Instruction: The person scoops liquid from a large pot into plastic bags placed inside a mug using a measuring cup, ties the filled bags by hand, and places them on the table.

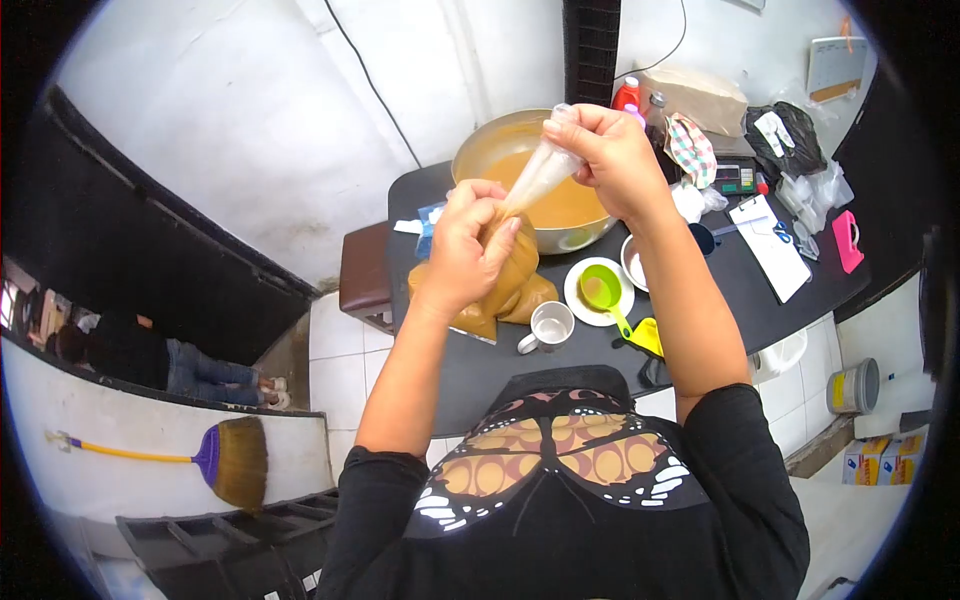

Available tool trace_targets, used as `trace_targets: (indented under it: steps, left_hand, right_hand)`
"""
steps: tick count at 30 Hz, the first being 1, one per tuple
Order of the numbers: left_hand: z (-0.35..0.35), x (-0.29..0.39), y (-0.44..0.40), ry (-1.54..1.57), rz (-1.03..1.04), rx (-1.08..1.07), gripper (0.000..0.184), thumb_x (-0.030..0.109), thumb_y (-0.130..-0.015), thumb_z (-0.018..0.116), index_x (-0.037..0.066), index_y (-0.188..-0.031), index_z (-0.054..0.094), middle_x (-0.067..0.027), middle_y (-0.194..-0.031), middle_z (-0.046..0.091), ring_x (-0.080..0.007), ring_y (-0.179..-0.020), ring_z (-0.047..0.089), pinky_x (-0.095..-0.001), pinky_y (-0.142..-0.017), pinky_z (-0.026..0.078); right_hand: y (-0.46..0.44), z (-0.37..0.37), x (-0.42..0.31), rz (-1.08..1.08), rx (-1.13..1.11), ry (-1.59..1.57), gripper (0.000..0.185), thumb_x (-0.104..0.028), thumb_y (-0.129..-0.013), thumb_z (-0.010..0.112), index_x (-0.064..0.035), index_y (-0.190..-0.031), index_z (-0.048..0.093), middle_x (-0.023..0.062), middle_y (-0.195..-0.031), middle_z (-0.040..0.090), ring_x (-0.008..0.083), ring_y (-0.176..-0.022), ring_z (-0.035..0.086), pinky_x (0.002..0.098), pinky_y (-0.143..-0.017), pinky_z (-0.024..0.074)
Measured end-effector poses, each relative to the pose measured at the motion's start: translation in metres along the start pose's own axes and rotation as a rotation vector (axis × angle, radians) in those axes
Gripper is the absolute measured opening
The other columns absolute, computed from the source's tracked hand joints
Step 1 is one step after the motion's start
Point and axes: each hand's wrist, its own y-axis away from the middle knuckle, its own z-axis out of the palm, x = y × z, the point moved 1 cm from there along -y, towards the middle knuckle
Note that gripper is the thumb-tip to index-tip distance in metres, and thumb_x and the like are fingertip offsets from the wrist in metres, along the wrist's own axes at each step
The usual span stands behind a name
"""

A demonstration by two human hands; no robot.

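Both of my hands are on a clear plastic bag [541, 178] with a brown filling in its lower part. My left hand [468, 240] is closed around the bag's neck, just above the filled part. Higher up and to the right, my right hand [603, 155] pinches the gathered top end and stretches it taut. Behind the bag stands a large metal bowl [478, 140] of light brown liquid. Other filled bags [530, 297] lie on the table below my left hand. A green ladle-like scoop [600, 287] rests on a white plate [577, 308], beside a metal mug [551, 326].
The dark table [480, 385] also carries a clipboard [770, 245], a pink object [847, 241], a digital scale [735, 178] and a black plastic bag [783, 140] on the right. A brown stool [365, 268] stands at left. Another person [170, 360] is beyond the doorway.
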Motion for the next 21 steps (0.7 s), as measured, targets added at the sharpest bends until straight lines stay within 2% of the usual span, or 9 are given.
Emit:
trace_targets:
  steps: [1, 4, 8, 13, 14, 16, 17, 21]
  left_hand:
    - [0.001, -0.001, 0.000, -0.020, 0.038, 0.024, 0.012, 0.005, -0.076, 0.063, -0.002, -0.085, 0.059, -0.0132, -0.094, 0.053, -0.0266, -0.086, 0.051, -0.0314, -0.076, 0.042]
    - [0.000, 0.000, 0.003, -0.073, 0.069, 0.030, 0.011, 0.004, -0.075, 0.063, -0.002, -0.083, 0.059, -0.0133, -0.093, 0.052, -0.0265, -0.086, 0.051, -0.0320, -0.075, 0.043]
    - [0.000, -0.001, 0.007, -0.084, 0.093, 0.036, 0.010, 0.004, -0.075, 0.063, -0.001, -0.082, 0.059, -0.0131, -0.093, 0.051, -0.0262, -0.085, 0.051, -0.0323, -0.073, 0.043]
    - [0.007, -0.006, 0.016, -0.086, 0.039, 0.019, 0.009, 0.005, -0.078, 0.060, 0.000, -0.085, 0.058, -0.0142, -0.096, 0.052, -0.0284, -0.089, 0.052, -0.0352, -0.079, 0.043]
    - [0.006, -0.011, 0.019, -0.109, 0.015, 0.021, 0.008, 0.006, -0.079, 0.059, 0.000, -0.085, 0.058, -0.0143, -0.098, 0.052, -0.0288, -0.091, 0.053, -0.0360, -0.080, 0.043]
    - [0.012, -0.021, 0.025, -0.231, 0.099, 0.077, 0.014, 0.007, -0.079, 0.059, 0.002, -0.092, 0.057, -0.0156, -0.099, 0.052, -0.0311, -0.094, 0.050, -0.0391, -0.084, 0.040]
    - [0.018, -0.035, 0.031, -0.184, 0.161, 0.159, 0.019, 0.009, -0.078, 0.059, 0.003, -0.096, 0.054, -0.0158, -0.100, 0.052, -0.0324, -0.095, 0.049, -0.0410, -0.086, 0.038]
    - [0.014, -0.030, 0.036, -0.193, 0.061, 0.112, 0.013, 0.016, -0.082, 0.053, 0.003, -0.083, 0.050, -0.0135, -0.093, 0.047, -0.0313, -0.090, 0.043, -0.0397, -0.082, 0.033]
  right_hand:
    - [0.000, -0.001, 0.002, 0.009, 0.005, -0.004, 0.017, -0.020, -0.077, 0.068, -0.0033, -0.076, 0.064, -0.0036, -0.062, 0.055, 0.0018, -0.048, 0.040, 0.0161, -0.042, 0.0303]
    - [0.000, -0.003, 0.007, 0.025, -0.040, -0.043, 0.013, -0.018, -0.079, 0.067, -0.0073, -0.076, 0.061, -0.0034, -0.061, 0.054, 0.0021, -0.046, 0.039, 0.0161, -0.041, 0.0273]
    - [0.001, 0.001, 0.009, 0.072, -0.007, -0.070, 0.013, -0.019, -0.079, 0.066, -0.0075, -0.077, 0.061, -0.0033, -0.061, 0.054, 0.0019, -0.045, 0.039, 0.0159, -0.040, 0.0270]
    - [0.000, 0.004, 0.016, 0.132, -0.053, -0.135, 0.016, -0.022, -0.078, 0.067, -0.0062, -0.079, 0.063, -0.0056, -0.061, 0.050, 0.0019, -0.046, 0.037, 0.0166, -0.041, 0.0275]
    - [-0.002, 0.006, 0.020, 0.130, 0.003, -0.022, 0.017, -0.024, -0.078, 0.067, -0.0076, -0.080, 0.063, -0.0066, -0.061, 0.048, 0.0015, -0.046, 0.037, 0.0165, -0.040, 0.0264]
    - [-0.007, 0.004, 0.025, 0.143, -0.058, -0.005, 0.014, -0.022, -0.079, 0.064, -0.0088, -0.082, 0.063, -0.0060, -0.065, 0.051, 0.0012, -0.047, 0.039, 0.0160, -0.040, 0.0262]
    - [-0.006, 0.014, 0.022, 0.146, -0.008, 0.023, 0.013, -0.021, -0.080, 0.063, -0.0085, -0.084, 0.062, -0.0061, -0.066, 0.053, 0.0005, -0.046, 0.039, 0.0153, -0.039, 0.0255]
    - [-0.020, 0.010, 0.046, 0.149, -0.089, -0.022, 0.009, -0.018, -0.085, 0.059, -0.0092, -0.085, 0.059, -0.0071, -0.068, 0.053, -0.0012, -0.046, 0.041, 0.0138, -0.036, 0.0264]
